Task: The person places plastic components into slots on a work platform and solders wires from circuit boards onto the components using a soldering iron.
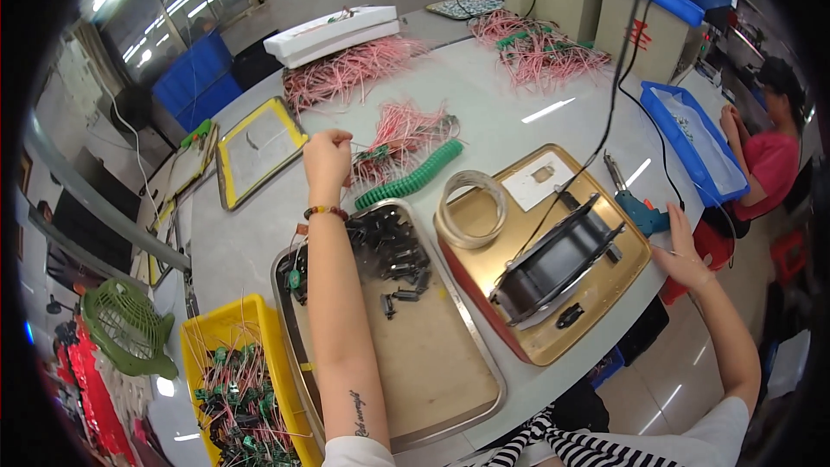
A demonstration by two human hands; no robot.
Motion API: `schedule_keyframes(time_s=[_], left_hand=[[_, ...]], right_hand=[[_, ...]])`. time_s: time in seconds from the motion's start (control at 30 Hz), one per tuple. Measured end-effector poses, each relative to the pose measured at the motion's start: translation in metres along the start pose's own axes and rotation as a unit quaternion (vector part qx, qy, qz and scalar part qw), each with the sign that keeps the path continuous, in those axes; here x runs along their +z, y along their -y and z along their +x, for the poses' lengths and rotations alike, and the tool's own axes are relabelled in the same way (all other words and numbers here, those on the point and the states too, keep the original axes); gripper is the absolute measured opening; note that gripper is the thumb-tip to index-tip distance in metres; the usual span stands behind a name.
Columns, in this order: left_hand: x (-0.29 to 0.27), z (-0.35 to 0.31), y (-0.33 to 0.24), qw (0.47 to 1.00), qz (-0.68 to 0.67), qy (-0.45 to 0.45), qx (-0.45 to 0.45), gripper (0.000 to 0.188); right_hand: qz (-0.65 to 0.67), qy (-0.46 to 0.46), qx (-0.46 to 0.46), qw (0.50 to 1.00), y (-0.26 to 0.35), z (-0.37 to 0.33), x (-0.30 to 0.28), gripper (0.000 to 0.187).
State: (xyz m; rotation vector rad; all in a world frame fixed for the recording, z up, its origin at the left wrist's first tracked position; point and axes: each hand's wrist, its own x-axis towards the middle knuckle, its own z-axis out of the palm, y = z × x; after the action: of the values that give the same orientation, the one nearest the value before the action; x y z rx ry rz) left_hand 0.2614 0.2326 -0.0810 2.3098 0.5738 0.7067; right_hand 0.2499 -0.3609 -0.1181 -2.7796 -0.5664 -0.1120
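Note:
My left hand (328, 163) is closed, with thumb and fingers pressed together beside a bundle of pink wires (406, 134); what it holds, if anything, is hidden. A green coiled tube (411, 177) lies just right of it. Beneath my left forearm, a metal tray (441, 372) holds many small black plastic parts (393, 246) and a few green pieces. At the table's right edge, my right hand (687, 251) has finger and thumb apart, by the handle end of a teal gun-shaped tool (642, 211) with a metal tip.
A gold tray (545, 342) carries a black reel (558, 264), a clear coil (473, 209) and a white card. A yellow bin (207, 329) of wired parts stands left. More pink wires, a yellow-edged frame (259, 151) and a blue tray (692, 134) lie beyond. Another person sits right; black cables hang down.

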Motion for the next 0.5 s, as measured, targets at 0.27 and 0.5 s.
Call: schedule_keyframes(time_s=[0.27,0.5], left_hand=[[0.008,0.006,0.005,1.000,-0.003,-0.001,0.024,0.013],[0.008,0.006,0.028,0.999,-0.047,-0.018,0.007,0.020]], right_hand=[[0.140,0.155,0.074,0.975,0.155,-0.068,-0.125,0.030],[0.032,-0.060,-0.518,0.853,0.331,0.108,-0.130,0.016]])
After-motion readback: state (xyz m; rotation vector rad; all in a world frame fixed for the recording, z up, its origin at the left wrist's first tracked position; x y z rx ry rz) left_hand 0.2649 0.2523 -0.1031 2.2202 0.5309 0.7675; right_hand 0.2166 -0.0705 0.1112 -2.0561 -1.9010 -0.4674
